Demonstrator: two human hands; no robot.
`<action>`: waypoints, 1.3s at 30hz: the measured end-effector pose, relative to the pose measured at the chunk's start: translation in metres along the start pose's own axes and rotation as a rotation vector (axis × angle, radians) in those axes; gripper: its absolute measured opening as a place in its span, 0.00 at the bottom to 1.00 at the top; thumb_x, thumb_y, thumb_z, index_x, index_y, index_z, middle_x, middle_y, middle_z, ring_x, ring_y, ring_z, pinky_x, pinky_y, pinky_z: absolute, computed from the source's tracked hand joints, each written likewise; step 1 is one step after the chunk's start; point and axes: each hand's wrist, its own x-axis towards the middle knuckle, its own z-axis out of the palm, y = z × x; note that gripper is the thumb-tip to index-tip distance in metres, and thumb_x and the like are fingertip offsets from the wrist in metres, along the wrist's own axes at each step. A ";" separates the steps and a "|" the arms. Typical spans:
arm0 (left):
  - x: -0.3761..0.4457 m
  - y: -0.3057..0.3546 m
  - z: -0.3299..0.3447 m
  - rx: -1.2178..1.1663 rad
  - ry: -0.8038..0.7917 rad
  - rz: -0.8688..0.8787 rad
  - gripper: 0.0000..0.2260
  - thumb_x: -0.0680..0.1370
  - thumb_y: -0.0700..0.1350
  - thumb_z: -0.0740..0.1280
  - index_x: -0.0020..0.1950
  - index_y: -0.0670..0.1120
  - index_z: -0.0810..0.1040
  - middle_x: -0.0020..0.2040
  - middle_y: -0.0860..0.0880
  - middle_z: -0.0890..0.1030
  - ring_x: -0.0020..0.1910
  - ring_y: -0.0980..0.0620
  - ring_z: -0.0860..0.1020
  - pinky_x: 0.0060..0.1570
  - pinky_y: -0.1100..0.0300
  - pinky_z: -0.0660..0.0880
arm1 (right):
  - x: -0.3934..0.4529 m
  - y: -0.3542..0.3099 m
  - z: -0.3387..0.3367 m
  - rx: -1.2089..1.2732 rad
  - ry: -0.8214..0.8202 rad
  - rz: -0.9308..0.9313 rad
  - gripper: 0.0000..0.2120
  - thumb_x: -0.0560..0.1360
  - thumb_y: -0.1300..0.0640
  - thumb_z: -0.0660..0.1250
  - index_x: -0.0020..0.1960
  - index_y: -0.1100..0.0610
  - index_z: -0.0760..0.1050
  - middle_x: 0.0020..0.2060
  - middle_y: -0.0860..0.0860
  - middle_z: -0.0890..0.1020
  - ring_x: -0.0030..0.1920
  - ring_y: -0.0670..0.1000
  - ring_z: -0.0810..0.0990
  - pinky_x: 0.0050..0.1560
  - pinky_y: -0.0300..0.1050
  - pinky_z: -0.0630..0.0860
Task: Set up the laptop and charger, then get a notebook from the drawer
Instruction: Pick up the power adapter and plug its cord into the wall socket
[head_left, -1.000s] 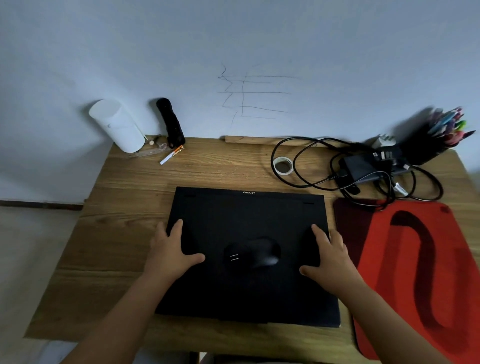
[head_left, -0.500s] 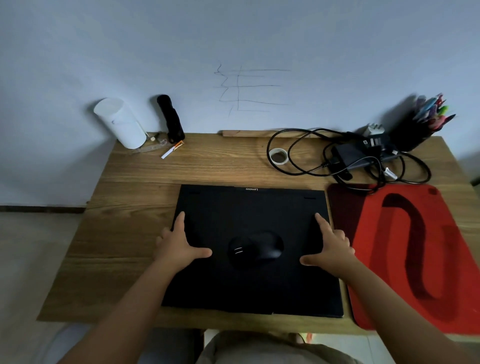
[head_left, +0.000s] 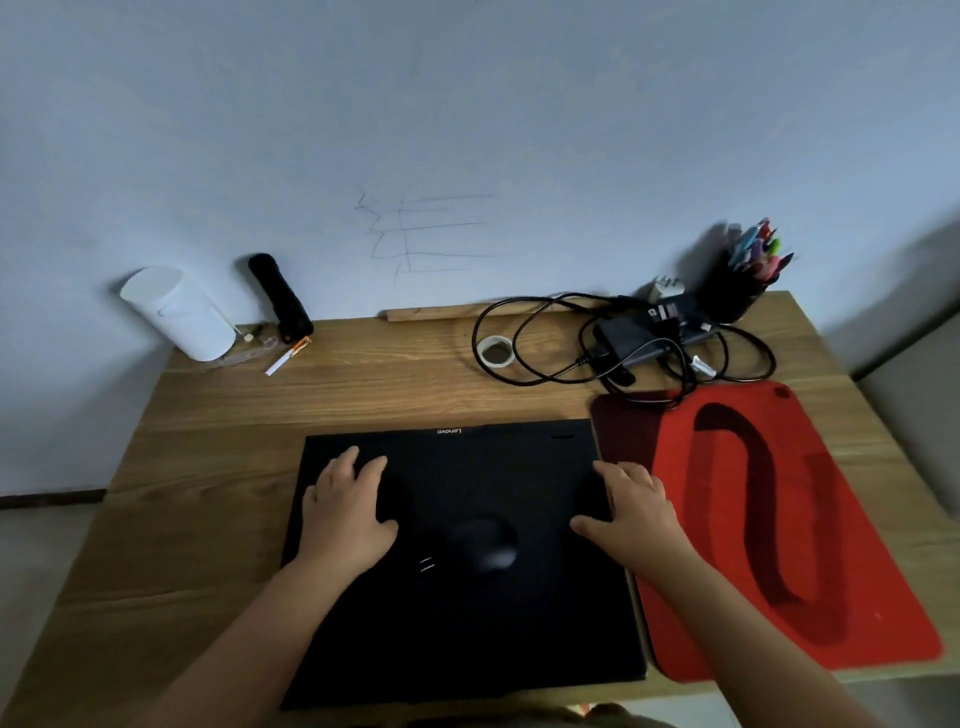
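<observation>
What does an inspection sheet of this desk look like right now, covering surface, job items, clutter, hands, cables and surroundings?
Surface: wooden desk.
Job's things: closed black laptop, mouse on its lid; charger at the back right. Notebook, drawer: nothing seen.
Clutter: red mat, tape roll, pen cup, white cylinder, black handle.
Hands: left hand and right hand rest flat on the lid.
Cables: black cable looped loosely.
Surroundings: scribbled wall.

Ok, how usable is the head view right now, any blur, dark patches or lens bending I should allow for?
Head view: dim, flat light; the black mouse is smeared by motion blur and nearly merges with the closed black laptop. Both the left hand and the right hand read clearly, flat on the lid. Wide-angle bending curves the desk edges and tilts the white cup. Pen holder casts a soft wall shadow.
</observation>
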 end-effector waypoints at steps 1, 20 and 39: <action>0.003 0.009 0.000 -0.028 0.013 0.051 0.31 0.71 0.47 0.70 0.71 0.48 0.61 0.75 0.43 0.58 0.73 0.44 0.56 0.70 0.47 0.59 | 0.001 0.001 -0.004 0.009 0.023 -0.033 0.32 0.69 0.46 0.69 0.69 0.52 0.62 0.67 0.55 0.68 0.66 0.57 0.65 0.65 0.52 0.65; 0.147 0.283 0.038 -0.078 -0.067 0.532 0.22 0.75 0.51 0.66 0.67 0.47 0.69 0.68 0.47 0.68 0.67 0.48 0.66 0.64 0.52 0.68 | 0.098 0.118 -0.117 0.194 0.332 0.118 0.13 0.70 0.54 0.68 0.52 0.58 0.77 0.47 0.55 0.81 0.50 0.56 0.78 0.47 0.48 0.73; 0.233 0.317 0.076 0.106 -0.071 0.434 0.43 0.64 0.57 0.73 0.70 0.44 0.55 0.62 0.40 0.70 0.60 0.40 0.68 0.56 0.47 0.69 | 0.208 0.089 -0.109 0.286 0.381 0.142 0.11 0.72 0.58 0.66 0.53 0.59 0.71 0.47 0.59 0.80 0.53 0.61 0.74 0.52 0.54 0.71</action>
